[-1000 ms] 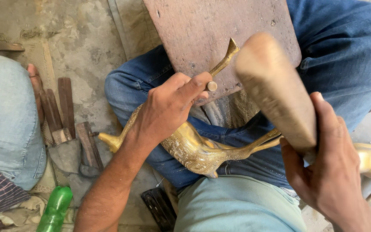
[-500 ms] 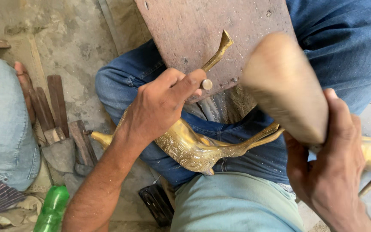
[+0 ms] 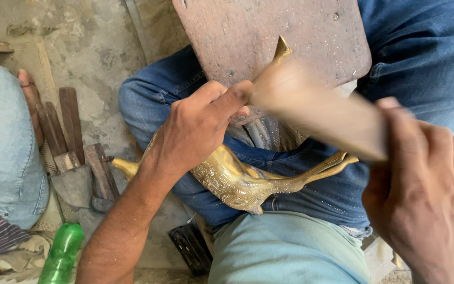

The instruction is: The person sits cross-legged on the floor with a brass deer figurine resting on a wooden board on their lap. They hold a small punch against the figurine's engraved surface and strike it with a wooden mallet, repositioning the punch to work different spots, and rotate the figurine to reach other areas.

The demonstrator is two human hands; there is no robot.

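Note:
A shiny engraved brass animal figure point(image 3: 243, 181) lies across my lap on blue jeans. My left hand point(image 3: 198, 126) is closed around a small punch pressed against it, thumb on top. A thin brass part of the figure point(image 3: 280, 50) sticks up against a wooden board point(image 3: 269, 37) leaning on my legs. My right hand point(image 3: 421, 189) grips a wooden mallet point(image 3: 316, 113), motion-blurred, its head right at the top of the punch by my left thumb.
Several wooden-handled hammers and tools point(image 3: 66, 142) lie on the concrete floor at left. A green plastic bottle point(image 3: 61, 252) stands at lower left. Another person's denim-clad leg point(image 3: 3, 147) fills the left edge. A dark block point(image 3: 190, 247) sits below my knee.
The mallet has swung down and left from its raised position to the punch held by my left hand. My left hand and the brass figure have stayed in place.

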